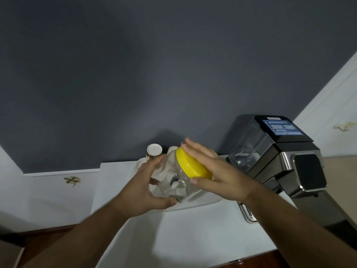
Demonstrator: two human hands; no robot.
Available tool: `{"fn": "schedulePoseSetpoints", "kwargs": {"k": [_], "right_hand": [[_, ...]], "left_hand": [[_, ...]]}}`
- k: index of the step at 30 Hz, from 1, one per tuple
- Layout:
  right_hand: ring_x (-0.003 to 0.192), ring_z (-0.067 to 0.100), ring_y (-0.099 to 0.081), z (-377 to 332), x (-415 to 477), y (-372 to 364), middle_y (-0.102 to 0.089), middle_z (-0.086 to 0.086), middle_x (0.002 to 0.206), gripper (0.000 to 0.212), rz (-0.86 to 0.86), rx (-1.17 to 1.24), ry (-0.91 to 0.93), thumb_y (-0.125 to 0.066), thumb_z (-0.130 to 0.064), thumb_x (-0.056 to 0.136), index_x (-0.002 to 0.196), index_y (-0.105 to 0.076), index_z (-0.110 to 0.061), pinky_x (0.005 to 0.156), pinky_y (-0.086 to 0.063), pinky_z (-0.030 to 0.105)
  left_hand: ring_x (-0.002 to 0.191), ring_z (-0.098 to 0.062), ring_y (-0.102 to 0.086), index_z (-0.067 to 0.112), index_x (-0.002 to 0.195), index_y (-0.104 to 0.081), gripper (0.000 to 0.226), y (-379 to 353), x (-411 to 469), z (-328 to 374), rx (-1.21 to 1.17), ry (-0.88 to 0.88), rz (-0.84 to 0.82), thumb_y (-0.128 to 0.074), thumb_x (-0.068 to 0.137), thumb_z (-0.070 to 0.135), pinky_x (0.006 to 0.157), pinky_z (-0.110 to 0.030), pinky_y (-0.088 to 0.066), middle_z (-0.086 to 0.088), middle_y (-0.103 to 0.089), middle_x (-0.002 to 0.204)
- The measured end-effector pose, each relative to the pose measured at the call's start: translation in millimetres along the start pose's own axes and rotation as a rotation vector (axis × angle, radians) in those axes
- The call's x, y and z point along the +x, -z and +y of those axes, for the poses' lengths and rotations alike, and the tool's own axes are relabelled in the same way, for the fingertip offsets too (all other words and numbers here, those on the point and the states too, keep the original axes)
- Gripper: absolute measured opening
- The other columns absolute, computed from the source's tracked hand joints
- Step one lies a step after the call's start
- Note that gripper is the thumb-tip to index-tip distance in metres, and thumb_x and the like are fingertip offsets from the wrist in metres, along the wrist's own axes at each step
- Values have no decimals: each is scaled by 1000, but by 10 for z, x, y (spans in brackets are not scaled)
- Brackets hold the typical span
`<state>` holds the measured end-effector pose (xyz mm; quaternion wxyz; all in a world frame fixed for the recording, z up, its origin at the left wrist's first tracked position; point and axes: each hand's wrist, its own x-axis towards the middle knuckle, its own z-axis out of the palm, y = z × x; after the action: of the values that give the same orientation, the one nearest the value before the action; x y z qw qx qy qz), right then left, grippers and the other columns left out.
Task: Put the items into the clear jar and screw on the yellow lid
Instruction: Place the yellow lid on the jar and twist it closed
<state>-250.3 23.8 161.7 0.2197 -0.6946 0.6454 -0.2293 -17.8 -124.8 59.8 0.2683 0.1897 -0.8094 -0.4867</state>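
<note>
Our left hand cupped the clear jar; our right hand, fingers spread, pressed the yellow lid — keep it square while twisting.

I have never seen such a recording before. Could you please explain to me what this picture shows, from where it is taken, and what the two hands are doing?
There is no robot here. A person wears a wide-angle camera on the head, so the single picture looks forward and down along both arms, and the edges bend.

The left hand holds the body of a clear jar, which is tilted with its top toward the right. Pale items show inside it; what they are I cannot tell. The right hand lies flat over the yellow lid, which sits on the jar's mouth. Whether it is fully screwed down cannot be seen.

Below the jar lies a white tray on a white counter. Behind stands a paper cup. At the right stands a black and steel coffee machine.
</note>
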Motion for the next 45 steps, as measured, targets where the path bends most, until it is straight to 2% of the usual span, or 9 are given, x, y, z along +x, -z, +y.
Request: {"fn": "schedulePoseSetpoints", "kwargs": {"k": [7, 12, 18, 23, 29, 32, 34, 39, 45], "right_hand": [[168, 23, -25, -261, 234, -291, -18, -11, 181, 124, 93, -16, -442, -25, -116, 66, 172, -14, -52, 130, -34, 52], [168, 10, -25, 4, -27, -102, -25, -20, 180, 75, 62, 28, 2, -69, -51, 104, 171, -36, -44, 133, -28, 38], [153, 11, -45, -171, 186, -237, -40, -19, 157, 100, 197, 83, -310, -42, -108, 76, 160, -42, -54, 126, -41, 45], [168, 10, -28, -86, 25, -71, -31, -18, 179, 71, 124, 96, 22, -71, -40, 104, 170, -44, -36, 134, -26, 38], [168, 7, -25, -286, 236, -129, -34, -14, 180, 97, 128, 24, -411, -34, -96, 92, 173, -34, -43, 128, -20, 26], [165, -12, -14, -199, 52, 58, -18, -30, 182, 86, -16, 180, -269, -55, -78, 97, 174, -26, -52, 136, -17, 30], [164, 0, -33, -147, -49, 98, -32, -24, 179, 82, -34, 230, -235, -73, -54, 104, 174, -30, -48, 134, -32, 36], [144, 13, -63, -221, 27, 66, -61, -10, 162, 104, 162, -100, -340, -52, -96, 87, 173, -37, -39, 120, -49, 40], [168, 5, -29, -68, -78, 55, -31, -17, 181, 89, 53, 278, -162, -79, -34, 105, 176, -25, -39, 136, -31, 38]], "left_hand": [[146, 0, -36, 63, 154, -25, 116, -39, 2, 3, 59, 3, -1, -97, 63, 49, 94, -8, -48, 46, -31, 150], [149, -10, -37, 67, 152, -26, 117, -22, -40, -31, 19, 6, -26, -98, 61, 50, 100, -26, -53, 33, -34, 158], [148, 1, -32, 65, 153, -23, 119, -54, -11, 1, 67, 10, -1, -96, 61, 51, 95, -10, -47, 48, -26, 150], [150, -5, -35, 60, 156, -26, 120, -81, -9, 33, 14, -14, -14, -98, 60, 51, 97, -15, -51, 39, -33, 154], [152, -9, -33, 53, 159, -28, 122, -108, -38, -59, 47, -9, 12, -99, 61, 55, 97, -25, -54, 30, -31, 162], [150, -11, -39, 55, 158, -30, 118, -62, -70, -123, -12, 10, 44, -94, 60, 68, 94, -27, -54, 25, -38, 162], [148, -12, -42, 55, 157, -31, 119, -34, -78, -137, -41, 36, 59, -95, 58, 69, 94, -30, -55, 23, -42, 160], [146, -10, -43, 54, 159, -30, 121, -37, -98, -139, 0, 51, 33, -93, 57, 72, 96, -30, -56, 24, -43, 155], [148, -14, -43, 57, 156, -32, 117, -51, -63, -61, -56, 44, 15, -95, 58, 69, 97, -32, -54, 21, -43, 158]]}}
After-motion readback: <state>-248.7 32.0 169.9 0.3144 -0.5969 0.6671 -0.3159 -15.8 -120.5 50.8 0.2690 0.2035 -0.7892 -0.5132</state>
